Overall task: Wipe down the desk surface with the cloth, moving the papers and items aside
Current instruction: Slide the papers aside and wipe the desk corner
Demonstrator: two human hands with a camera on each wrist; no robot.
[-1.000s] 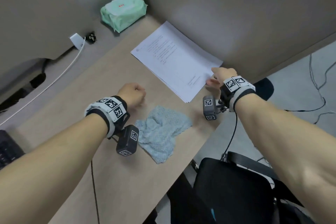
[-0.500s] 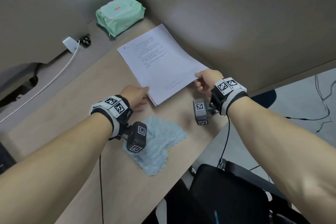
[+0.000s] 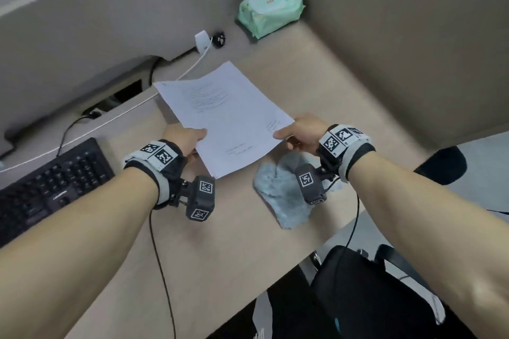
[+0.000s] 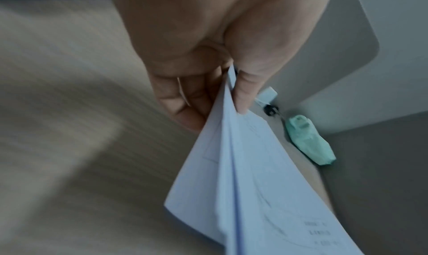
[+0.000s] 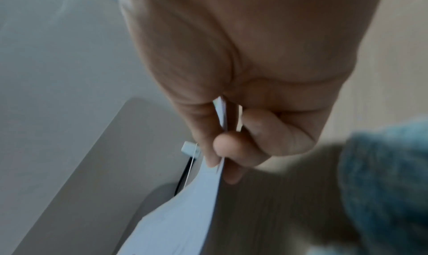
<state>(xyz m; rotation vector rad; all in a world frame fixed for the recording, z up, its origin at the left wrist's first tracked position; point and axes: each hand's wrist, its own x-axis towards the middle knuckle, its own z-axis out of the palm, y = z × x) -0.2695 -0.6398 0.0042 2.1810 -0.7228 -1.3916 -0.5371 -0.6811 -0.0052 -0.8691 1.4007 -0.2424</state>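
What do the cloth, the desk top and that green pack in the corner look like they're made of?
Cloth: soft blue fuzzy fabric, likely microfibre, with a nubby pile. Desk: matte pale wood-grain surface, probably laminate. Green pack: thin crinkled plastic film, slightly glossy, with a white label.

On the desk, the keyboard lies left, cloth right, wipes pack far behind.

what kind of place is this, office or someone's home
Most likely an office cubicle. A wood-look desk sits boxed in by grey partition walls, with a black keyboard and printed papers held in both hands. A home desk cannot be ruled out.
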